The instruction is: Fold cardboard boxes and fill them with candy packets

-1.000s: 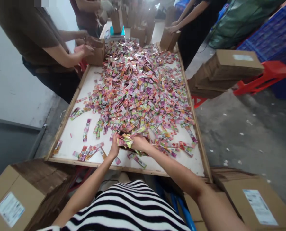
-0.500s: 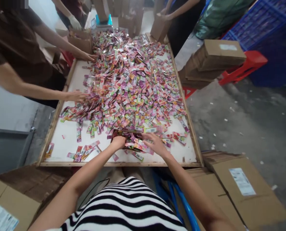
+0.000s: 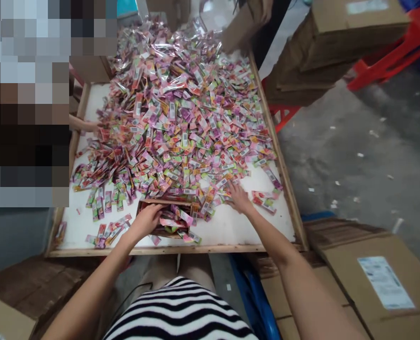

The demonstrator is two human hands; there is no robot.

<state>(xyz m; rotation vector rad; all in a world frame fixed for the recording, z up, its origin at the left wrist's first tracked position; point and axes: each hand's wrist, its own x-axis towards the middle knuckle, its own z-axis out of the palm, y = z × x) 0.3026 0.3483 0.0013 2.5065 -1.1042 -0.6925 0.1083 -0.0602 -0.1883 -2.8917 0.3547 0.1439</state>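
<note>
A small open cardboard box point(image 3: 164, 202) sits near the front edge of the white table, partly filled with small printed sachets point(image 3: 176, 217) in pink, purple and green. My left hand point(image 3: 148, 220) is closed over the box's left wall, its fingertips reaching inside; part of the grip is hidden. To the right of the box, my right hand point(image 3: 239, 198) is open, fingers spread, touching the near edge of the large sachet pile point(image 3: 185, 137). Nothing shows in its palm. Loose sachets lie against the box's right side and front corner.
A wooden rim point(image 3: 210, 250) borders the white tabletop point(image 3: 227, 229). A co-worker's hand point(image 3: 86, 125) reaches the pile from the left. Flattened cartons point(image 3: 376, 245) stand at lower right; stacked cartons point(image 3: 302, 71) rest near a red stool point(image 3: 390, 52). Paper bits litter the floor.
My right hand has left the box and moved right to the pile's edge. The box, with my left hand on it, appears farther left; the camera view has also shifted.
</note>
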